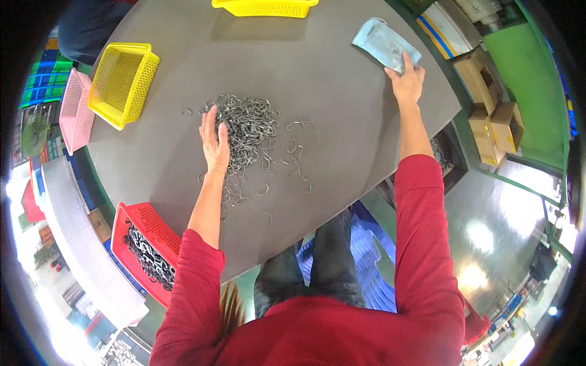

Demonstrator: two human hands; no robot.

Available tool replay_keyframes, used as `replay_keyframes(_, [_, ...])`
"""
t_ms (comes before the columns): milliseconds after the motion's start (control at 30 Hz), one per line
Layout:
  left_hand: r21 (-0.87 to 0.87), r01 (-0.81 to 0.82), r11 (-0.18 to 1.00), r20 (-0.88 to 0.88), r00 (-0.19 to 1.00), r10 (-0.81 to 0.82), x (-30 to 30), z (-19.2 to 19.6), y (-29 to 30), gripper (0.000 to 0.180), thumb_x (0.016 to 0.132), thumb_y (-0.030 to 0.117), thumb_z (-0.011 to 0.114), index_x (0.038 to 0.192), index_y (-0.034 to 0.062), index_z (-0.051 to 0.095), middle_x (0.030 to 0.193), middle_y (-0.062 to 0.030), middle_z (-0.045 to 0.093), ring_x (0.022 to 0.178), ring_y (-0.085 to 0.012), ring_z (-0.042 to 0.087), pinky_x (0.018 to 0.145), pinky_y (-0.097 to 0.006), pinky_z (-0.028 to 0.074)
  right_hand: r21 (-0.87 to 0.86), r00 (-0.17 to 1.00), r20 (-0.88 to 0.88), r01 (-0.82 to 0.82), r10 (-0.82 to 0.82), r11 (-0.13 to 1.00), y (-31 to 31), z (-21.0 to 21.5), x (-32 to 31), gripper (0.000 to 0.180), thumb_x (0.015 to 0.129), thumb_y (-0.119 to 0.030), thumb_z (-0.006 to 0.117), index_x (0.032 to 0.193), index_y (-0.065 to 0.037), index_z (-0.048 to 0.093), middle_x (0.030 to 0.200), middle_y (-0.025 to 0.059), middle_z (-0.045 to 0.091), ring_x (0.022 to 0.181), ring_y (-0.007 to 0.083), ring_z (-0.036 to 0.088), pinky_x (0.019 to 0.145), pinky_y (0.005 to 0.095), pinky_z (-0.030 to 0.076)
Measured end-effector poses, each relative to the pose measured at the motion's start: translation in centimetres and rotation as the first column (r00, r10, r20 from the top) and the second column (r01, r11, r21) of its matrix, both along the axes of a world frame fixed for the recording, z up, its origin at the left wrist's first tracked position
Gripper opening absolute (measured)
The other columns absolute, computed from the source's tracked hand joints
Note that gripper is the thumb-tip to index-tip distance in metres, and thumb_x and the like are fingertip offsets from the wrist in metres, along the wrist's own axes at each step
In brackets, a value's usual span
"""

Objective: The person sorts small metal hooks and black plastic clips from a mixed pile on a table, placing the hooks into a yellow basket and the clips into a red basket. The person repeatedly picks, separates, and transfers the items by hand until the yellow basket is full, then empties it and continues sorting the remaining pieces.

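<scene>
surface (342,152): grey, round-cornered, carries everything; the person sits at its near edge, so both arms reach forward over it.
red basket (149,226): at the near-left edge, half over the rim, holds dark metal pieces; close to the left elbow, probably for easy reach.
yellow basket (122,82): far left, tilted on its side, open mouth toward the pile. Second yellow basket (265,7) sits at the far edge, pink basket (74,110) just off the surface on the left.
hook pile (247,125): loose heap of small bent wire hooks mid-surface, strays scattered toward the near side.
plastic bag (384,43): pale blue, flat, at the far-right corner, well apart from the pile.
left hand (215,143): open, fingers spread, palm down on the pile's left edge; forearm straight, wrist flat.
right hand (406,79): arm fully stretched, fingertips pressing the bag's near corner; not closed around it.
</scene>
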State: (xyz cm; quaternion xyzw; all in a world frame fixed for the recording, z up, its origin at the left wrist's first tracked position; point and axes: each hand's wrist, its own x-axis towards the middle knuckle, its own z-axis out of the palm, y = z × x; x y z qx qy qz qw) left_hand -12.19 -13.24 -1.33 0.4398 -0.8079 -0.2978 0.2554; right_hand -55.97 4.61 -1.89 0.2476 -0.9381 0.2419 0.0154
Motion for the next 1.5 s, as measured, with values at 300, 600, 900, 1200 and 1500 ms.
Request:
replay_keyframes(300, [-0.072, 0.267, 0.961, 0.023, 0.964, -0.266, -11.2, 0.3, 5.0, 0.041, 0.091, 0.023, 0.051, 0.129, 0.0103, 0.05, 0.134, -0.0063, 0.05, 0.134, -0.0314, 0.032, 0.111, -0.047, 0.017, -0.343, 0.909, 0.007, -0.389, 0.417, 0.855, 0.0, 0.1, 15.0, 0.044, 0.085, -0.025, 0.06, 0.125, -0.011, 0.051, 0.131, 0.0138, 0.047, 0.127, 0.0328, 0.038, 0.107, 0.049, 0.025])
replay_keyframes(600, [-0.087, 0.156, 0.984, -0.06, 0.985, -0.161, -24.6, -0.4, 15.0, 0.037, 0.089, 0.022, 0.048, 0.125, 0.0129, 0.053, 0.131, -0.0084, 0.05, 0.129, -0.0378, 0.035, 0.107, -0.055, 0.021, -0.375, 0.802, -0.03, -0.562, 0.596, 0.737, 4.3, 0.2, 6.4, 0.023, 0.088, -0.024, 0.055, 0.104, -0.011, 0.065, 0.117, 0.0043, 0.061, 0.118, 0.0266, 0.05, 0.104, 0.0434, 0.035])
replay_keyframes(900, [-0.047, 0.208, 0.977, -0.127, 0.969, -0.212, -33.5, -0.7, 24.7, 0.033, 0.09, 0.014, 0.045, 0.121, 0.0112, 0.054, 0.13, -0.0081, 0.049, 0.129, -0.0347, 0.035, 0.108, -0.053, 0.019, -0.474, 0.837, 0.013, -0.477, 0.547, 0.74, 13.8, 0.3, -2.3, 0.014, 0.082, -0.013, 0.063, 0.091, -0.005, 0.069, 0.106, 0.0058, 0.066, 0.108, 0.0271, 0.057, 0.096, 0.0378, 0.042])
replay_keyframes(1200, [0.142, 0.514, 0.846, -0.168, 0.854, -0.491, -34.5, 1.2, 35.0, 0.035, 0.089, 0.013, 0.045, 0.123, 0.0099, 0.052, 0.133, -0.0126, 0.045, 0.131, -0.0365, 0.031, 0.108, -0.056, 0.016, -0.367, 0.932, 0.134, -0.269, 0.337, 0.89, 26.6, 1.5, -2.4, 0.011, 0.08, -0.008, 0.062, 0.086, -0.001, 0.068, 0.095, 0.0108, 0.067, 0.099, 0.0274, 0.06, 0.088, 0.0353, 0.046])
replay_keyframes(1500, [0.114, 0.551, 0.827, -0.155, 0.832, -0.533, -26.6, 4.8, 29.7, 0.034, 0.085, 0.01, 0.05, 0.119, 0.0108, 0.055, 0.131, -0.0104, 0.047, 0.132, -0.0343, 0.033, 0.109, -0.055, 0.015, 0.029, 0.925, -0.21, -0.318, 0.317, 0.948, 21.7, 3.0, -1.8, 0.03, 0.086, -0.017, 0.056, 0.115, -0.012, 0.059, 0.125, 0.0049, 0.055, 0.123, 0.0248, 0.046, 0.103, 0.0424, 0.034])
